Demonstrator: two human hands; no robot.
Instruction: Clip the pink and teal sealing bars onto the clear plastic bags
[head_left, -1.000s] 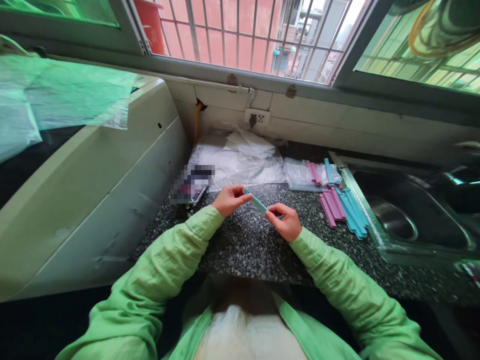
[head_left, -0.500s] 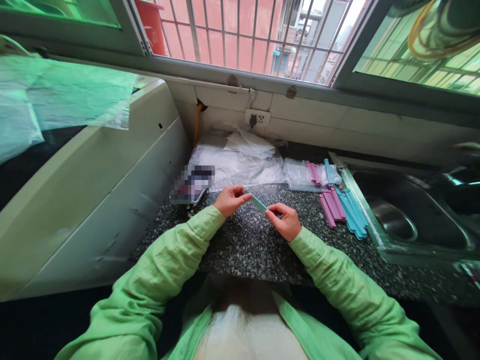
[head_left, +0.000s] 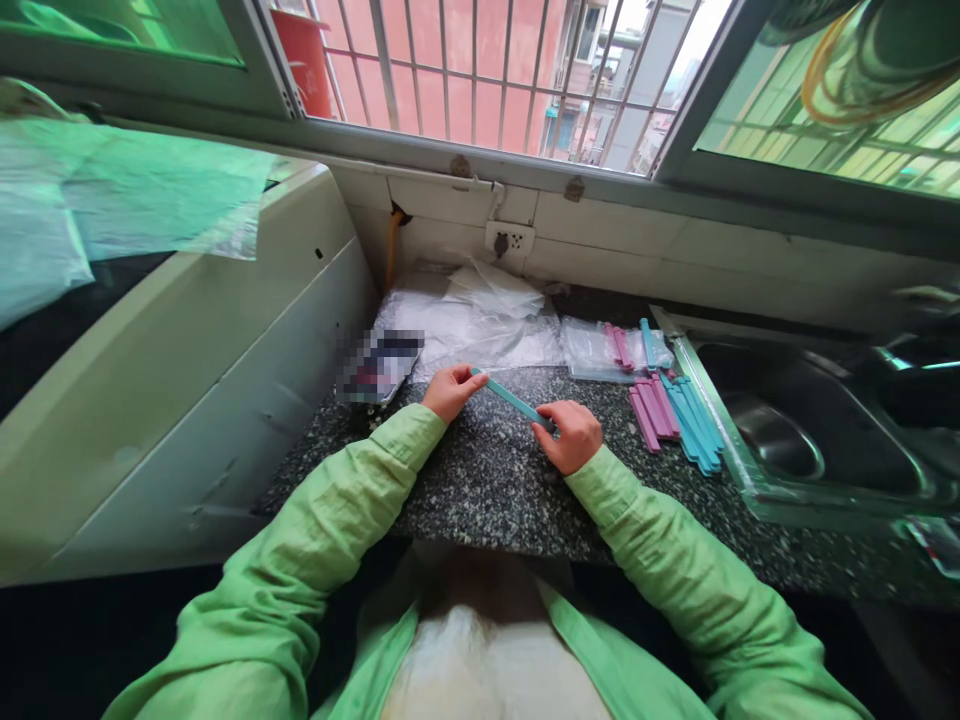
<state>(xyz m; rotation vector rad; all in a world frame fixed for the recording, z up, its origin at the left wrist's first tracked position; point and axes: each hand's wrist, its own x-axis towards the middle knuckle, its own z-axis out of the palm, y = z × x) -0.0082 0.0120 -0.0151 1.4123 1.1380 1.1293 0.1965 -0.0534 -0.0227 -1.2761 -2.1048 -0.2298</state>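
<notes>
A long, narrow blue bag clip [head_left: 511, 397] is stretched between my two hands above the speckled counter. My left hand [head_left: 450, 393] pinches its far left end between thumb and fingers. At the lower right end, my right hand [head_left: 571, 437] grips the clip with fingers curled round it. Pink bag clips [head_left: 654, 410] and blue bag clips [head_left: 694, 422] lie in rows to the right of my right hand. A few more clips rest on a small stack of clear bags [head_left: 592, 348] behind them.
Crumpled clear plastic bags [head_left: 472, 320] cover the counter's back. A pixelated phone-like object [head_left: 381, 368] lies left of my hands. The steel sink [head_left: 795, 440] borders the right side; a white appliance [head_left: 225, 370] stands left. A socket [head_left: 510, 238] is on the wall.
My hands have moved slightly apart, so more of the blue clip shows between them. My right hand has turned and closed further around its end. The view has shifted a little.
</notes>
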